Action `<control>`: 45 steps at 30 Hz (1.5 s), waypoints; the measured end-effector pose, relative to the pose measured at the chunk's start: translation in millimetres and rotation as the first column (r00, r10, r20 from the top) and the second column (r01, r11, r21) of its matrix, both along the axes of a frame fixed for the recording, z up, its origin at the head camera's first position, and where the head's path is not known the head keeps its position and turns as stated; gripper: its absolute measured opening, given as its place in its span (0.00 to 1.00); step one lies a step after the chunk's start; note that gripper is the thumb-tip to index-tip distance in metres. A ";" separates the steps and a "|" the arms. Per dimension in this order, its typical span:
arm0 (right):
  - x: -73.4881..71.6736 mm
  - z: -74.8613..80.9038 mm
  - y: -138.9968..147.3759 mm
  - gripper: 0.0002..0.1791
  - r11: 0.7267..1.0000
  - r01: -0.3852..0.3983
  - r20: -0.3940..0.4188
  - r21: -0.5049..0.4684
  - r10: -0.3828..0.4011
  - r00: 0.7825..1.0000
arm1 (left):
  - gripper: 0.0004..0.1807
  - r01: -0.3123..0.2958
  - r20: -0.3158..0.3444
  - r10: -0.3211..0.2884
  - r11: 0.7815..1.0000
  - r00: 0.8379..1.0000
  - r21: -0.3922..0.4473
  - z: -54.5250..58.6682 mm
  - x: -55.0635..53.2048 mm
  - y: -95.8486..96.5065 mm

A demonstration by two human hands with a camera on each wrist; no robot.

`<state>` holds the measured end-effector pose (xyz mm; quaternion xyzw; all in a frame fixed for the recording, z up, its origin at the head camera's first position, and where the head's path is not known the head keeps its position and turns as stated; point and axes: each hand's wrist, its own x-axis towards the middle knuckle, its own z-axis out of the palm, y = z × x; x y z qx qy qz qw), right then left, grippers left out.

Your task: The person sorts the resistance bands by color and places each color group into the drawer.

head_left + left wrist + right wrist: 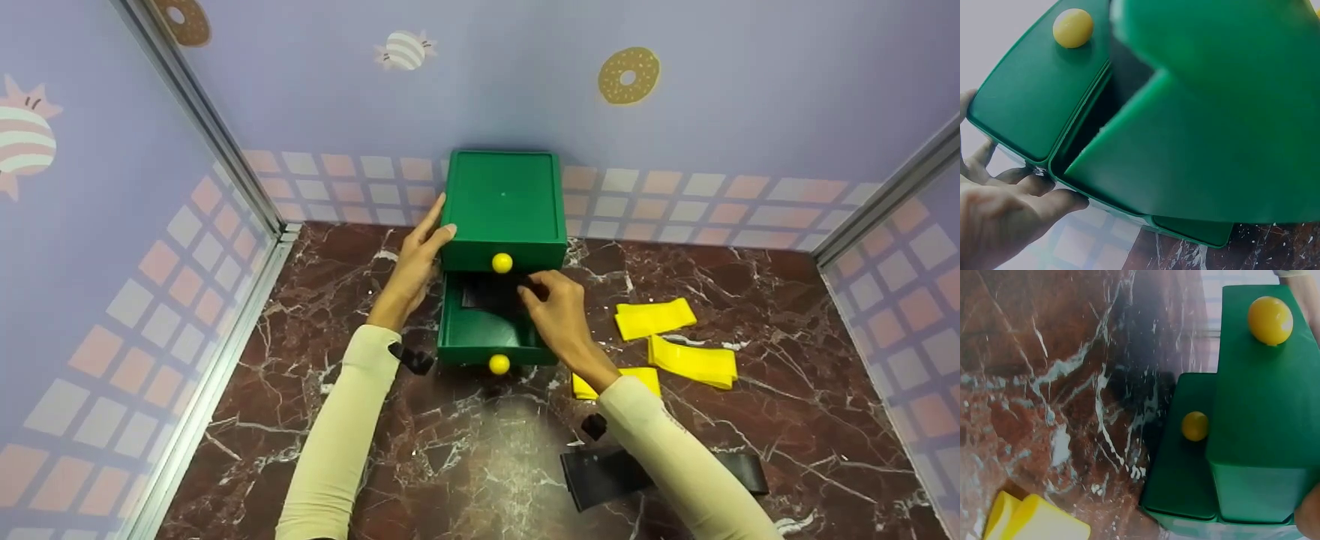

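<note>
A green drawer cabinet (503, 196) stands against the back wall, its lower drawer (499, 330) pulled out by a yellow knob side facing me. My left hand (414, 266) rests along the cabinet's left side, fingers extended and thumb at the top edge. In the left wrist view its fingers (1060, 203) touch the green side wall. My right hand (559, 311) reaches into the drawer and pinches a folded black strip (480, 292), partly hidden by shadow and fingers. Only a bit of the right hand (1310, 512) shows in the right wrist view.
Several folded yellow strips (656, 319) lie right of the drawer, one partly under the right wrist. More black strips (604, 476) lie nearer me, partly covered by the right sleeve (675, 450). Patterned panels (765, 112) bound the marbled brown surface (472, 450).
</note>
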<state>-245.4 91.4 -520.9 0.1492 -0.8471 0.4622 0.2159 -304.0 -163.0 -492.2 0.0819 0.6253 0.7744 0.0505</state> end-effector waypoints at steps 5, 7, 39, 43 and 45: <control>-3.1 1.7 -0.3 0.06 0.997 0.020 0.066 0.072 -0.024 0.998 | 0.38 -0.007 0.004 0.007 1.000 1.000 -0.002 0.5 0.8 0.9; -3.6 3.3 -0.7 0.06 0.993 0.029 0.103 0.113 -0.041 0.994 | 0.37 -0.010 0.006 0.010 1.000 1.000 -0.013 0.7 1.1 1.5; 41.2 7.9 105.5 0.06 0.977 0.113 -0.024 0.178 -0.110 0.994 | 0.40 0.001 0.001 -0.001 1.000 1.000 0.016 0.6 -1.8 0.6; 48.0 -5.0 121.4 0.08 0.978 0.089 0.050 0.188 -0.100 0.994 | 0.40 -0.002 0.004 0.001 1.000 1.000 0.012 0.0 -1.4 0.7; 51.8 -12.2 128.7 0.08 0.976 0.081 0.067 0.202 -0.097 0.993 | 0.40 -0.004 0.003 0.004 1.000 1.000 0.004 -0.2 -1.2 0.8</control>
